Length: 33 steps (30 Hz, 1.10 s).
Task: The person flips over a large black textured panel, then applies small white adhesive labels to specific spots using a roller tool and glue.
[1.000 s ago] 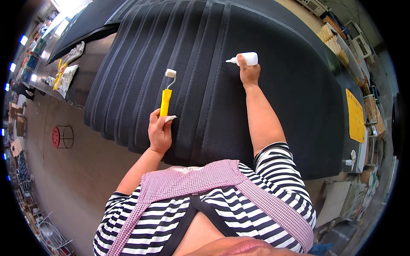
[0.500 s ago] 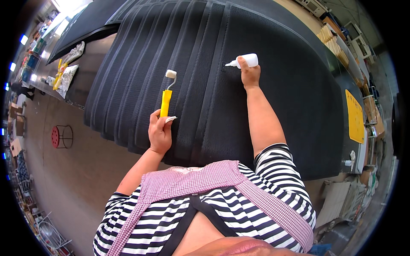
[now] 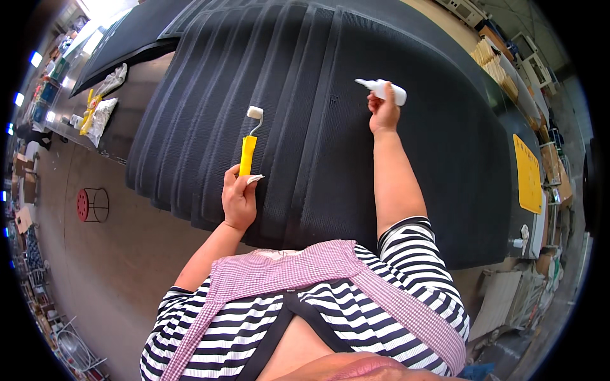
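Note:
My left hand (image 3: 239, 200) is closed round the yellow handle of a small paint roller (image 3: 248, 152), whose white roller head points away from me. A folded white scrap of cloth or paper (image 3: 255, 178) is pinched in the same hand. In my right hand (image 3: 384, 115) is a white squeeze bottle (image 3: 395, 95), held tilted with its pointed nozzle toward the left. Under both hands lie black ribbed mats (image 3: 438, 165), overlapping in a stepped stack at the left. A small cut-out mark (image 3: 333, 100) shows on the top mat, left of the nozzle and apart from it.
On the dark table at the left lie a plastic bag (image 3: 100, 120) and yellow-handled tools (image 3: 89, 113). A red round stool (image 3: 83, 204) stands on the floor. At the right edge are a yellow board (image 3: 527, 173) and a small white bottle (image 3: 518, 243).
My right hand has moved right with the squeeze bottle, drawing its nozzle away from the small mark on the mat. My left hand with the roller has hardly moved.

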Motion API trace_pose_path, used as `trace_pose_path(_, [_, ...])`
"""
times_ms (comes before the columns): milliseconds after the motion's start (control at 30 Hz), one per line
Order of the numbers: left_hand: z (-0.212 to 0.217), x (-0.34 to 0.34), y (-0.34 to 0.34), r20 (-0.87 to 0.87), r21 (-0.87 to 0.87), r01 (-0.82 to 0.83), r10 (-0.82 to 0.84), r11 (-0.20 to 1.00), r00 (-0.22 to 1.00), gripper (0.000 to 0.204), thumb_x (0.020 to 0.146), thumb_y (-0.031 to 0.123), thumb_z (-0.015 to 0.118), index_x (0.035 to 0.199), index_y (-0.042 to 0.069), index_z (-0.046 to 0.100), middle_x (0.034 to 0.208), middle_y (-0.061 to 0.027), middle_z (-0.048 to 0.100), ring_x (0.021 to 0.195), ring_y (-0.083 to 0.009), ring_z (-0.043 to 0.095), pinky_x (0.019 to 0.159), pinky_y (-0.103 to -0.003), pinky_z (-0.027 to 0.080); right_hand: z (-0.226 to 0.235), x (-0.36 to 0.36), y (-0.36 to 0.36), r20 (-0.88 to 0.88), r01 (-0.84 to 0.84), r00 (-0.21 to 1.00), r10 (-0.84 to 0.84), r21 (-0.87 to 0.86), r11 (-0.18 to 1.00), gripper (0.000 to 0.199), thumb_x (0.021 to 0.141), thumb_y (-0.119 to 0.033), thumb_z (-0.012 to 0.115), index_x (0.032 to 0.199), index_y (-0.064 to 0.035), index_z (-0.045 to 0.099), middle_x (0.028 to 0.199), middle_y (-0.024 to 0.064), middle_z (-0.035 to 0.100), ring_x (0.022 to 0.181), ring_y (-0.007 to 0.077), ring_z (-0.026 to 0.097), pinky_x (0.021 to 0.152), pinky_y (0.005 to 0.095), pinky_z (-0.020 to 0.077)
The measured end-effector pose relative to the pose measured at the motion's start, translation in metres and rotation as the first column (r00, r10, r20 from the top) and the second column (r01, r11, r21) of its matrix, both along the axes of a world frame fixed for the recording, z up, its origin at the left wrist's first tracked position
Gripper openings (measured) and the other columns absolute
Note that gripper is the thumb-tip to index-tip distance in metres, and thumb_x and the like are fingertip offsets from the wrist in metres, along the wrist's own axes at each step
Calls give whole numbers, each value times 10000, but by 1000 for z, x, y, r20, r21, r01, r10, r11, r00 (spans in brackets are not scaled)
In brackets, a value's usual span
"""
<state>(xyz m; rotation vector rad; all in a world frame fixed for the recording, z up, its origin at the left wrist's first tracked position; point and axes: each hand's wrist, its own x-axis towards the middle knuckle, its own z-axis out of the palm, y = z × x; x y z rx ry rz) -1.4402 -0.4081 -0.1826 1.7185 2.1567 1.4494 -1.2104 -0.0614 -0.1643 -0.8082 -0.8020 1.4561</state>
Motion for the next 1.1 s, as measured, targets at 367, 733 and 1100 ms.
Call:
trace_pose_path(367, [11,-6,2,92,-75,45,-38,996,995,110,952,71,625,1013,32,707,1145,-185,621,979,-351,641,843,-395,518,0,25,-21,-895,-231,402,-194,-305,924,681,978,-643,422,764,-37,646,681,53,558,577,158,519,486,245,386])
trace_pose_path(733, [56,9,42,716,-141,160,-11,977,698,204,1005,184,658,1123,18,670,989,-34,643,878,-124,574,824,-287,470,13,37,-39,-858,-259,478,-187,-341,904,969,910,-845,294,1070,33,670,857,106,634,719,195,595,583,267,479])
trace_pose_path(1100, [60,25,69,820,-49,241,-99,969,564,299,996,189,682,1207,-18,636,1038,-55,678,943,-109,608,862,-271,494,86,-57,-181,516,-598,737,437,196,778,146,910,-92,762,1021,-28,694,865,12,659,782,68,601,726,206,489])
